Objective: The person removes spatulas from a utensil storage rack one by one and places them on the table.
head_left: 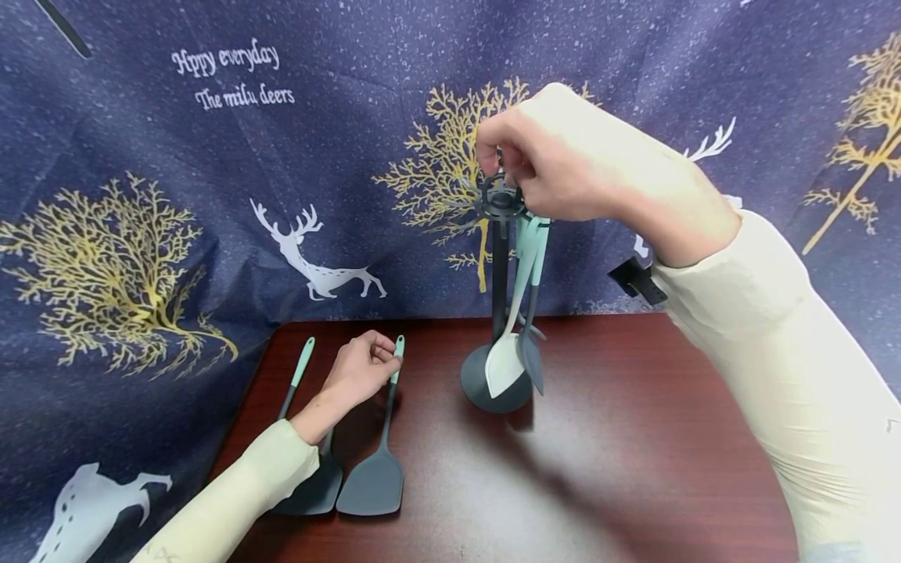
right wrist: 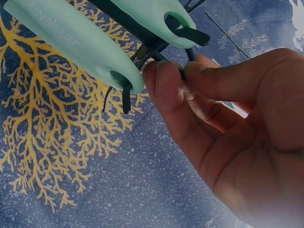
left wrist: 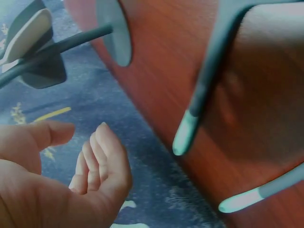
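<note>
At the top of a dark utensil stand (head_left: 499, 274), my right hand (head_left: 563, 160) pinches a thin part of the hook ring between thumb and fingertips. Mint-green handles hang from the hooks close by, as the right wrist view shows. Below hang a pale utensil (head_left: 504, 366) and a dark grey one (head_left: 530, 360). My left hand (head_left: 362, 366) is over the table by the mint handle of a grey spatula (head_left: 373, 485). In the left wrist view its fingers are loosely bent, apart from the thumb, with nothing between them. A second spatula (head_left: 320, 489) lies partly behind the left forearm.
The reddish-brown table (head_left: 633, 438) bears the stand's round base (head_left: 479, 379) and both spatulas. Behind its far edge hangs a dark blue cloth (head_left: 338, 156) with yellow trees and white deer. A small black piece (head_left: 637, 281) juts from the right wrist.
</note>
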A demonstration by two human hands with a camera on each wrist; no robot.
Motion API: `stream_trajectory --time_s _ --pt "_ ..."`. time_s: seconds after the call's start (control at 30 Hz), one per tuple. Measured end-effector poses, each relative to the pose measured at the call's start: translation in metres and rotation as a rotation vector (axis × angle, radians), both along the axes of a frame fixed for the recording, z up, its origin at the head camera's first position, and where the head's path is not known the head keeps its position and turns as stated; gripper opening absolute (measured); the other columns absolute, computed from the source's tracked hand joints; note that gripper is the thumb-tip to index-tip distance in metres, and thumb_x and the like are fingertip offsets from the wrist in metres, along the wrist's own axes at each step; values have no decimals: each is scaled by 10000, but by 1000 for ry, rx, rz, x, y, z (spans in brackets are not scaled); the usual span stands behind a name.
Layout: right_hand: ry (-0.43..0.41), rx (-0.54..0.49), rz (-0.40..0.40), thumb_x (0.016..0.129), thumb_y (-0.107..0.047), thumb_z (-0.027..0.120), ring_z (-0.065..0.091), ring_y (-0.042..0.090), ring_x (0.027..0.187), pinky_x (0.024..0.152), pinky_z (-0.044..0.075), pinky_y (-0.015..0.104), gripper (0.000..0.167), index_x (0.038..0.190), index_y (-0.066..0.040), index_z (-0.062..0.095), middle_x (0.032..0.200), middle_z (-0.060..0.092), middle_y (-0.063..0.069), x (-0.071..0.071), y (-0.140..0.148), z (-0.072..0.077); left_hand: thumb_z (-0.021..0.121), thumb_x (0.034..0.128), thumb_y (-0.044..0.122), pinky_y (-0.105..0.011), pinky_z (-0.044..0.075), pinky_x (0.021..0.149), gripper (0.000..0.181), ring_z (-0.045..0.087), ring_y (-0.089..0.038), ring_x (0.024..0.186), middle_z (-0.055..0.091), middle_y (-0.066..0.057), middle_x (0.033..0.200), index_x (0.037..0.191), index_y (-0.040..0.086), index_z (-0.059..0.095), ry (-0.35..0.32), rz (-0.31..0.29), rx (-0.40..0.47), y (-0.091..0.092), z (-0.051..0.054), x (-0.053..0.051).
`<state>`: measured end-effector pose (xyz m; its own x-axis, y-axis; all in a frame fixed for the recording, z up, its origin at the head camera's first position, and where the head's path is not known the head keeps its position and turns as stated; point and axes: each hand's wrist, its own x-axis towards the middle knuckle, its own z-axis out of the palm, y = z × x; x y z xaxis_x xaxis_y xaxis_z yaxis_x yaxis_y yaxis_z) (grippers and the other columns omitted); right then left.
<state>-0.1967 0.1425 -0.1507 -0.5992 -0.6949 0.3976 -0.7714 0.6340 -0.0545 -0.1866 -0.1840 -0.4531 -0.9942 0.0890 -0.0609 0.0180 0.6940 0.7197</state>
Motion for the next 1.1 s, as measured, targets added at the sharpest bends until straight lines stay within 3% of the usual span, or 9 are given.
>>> stream_trajectory --time_s 0.27,0.57,0.9,1.1 --pt "14 -7 9 687 145 412 544 206 657 650 421 377 409 866 -120 667 675 572 27 0 -1 -2 772 937 209 -324 532 730 210 660 -172 812 718 -18 968 1104 116 686 61 -25 42 9 26 10" --pt "14 -14 9 694 142 387 519 204 662 665 411 377 416 871 -122 656 686 550 30 0 0 -2 769 935 190 -275 528 731 188 669 -148 808 731 -6 972 1092 109 704 175 -35 75 19 51 16" --pt "10 -24 18 716 141 407 499 202 649 673 420 380 401 898 -103 668 675 529 31 0 2 -4 747 953 150 -233 538 723 111 675 -138 799 731 -7 926 1054 108 724 324 -66 127 31 75 14" --pt "9 -29 15 719 143 412 500 202 652 676 420 379 396 900 -104 664 685 541 36 0 1 -4 748 958 120 -198 525 693 90 665 -134 806 723 -7 925 1044 116 721 404 -83 170 36 95 15"
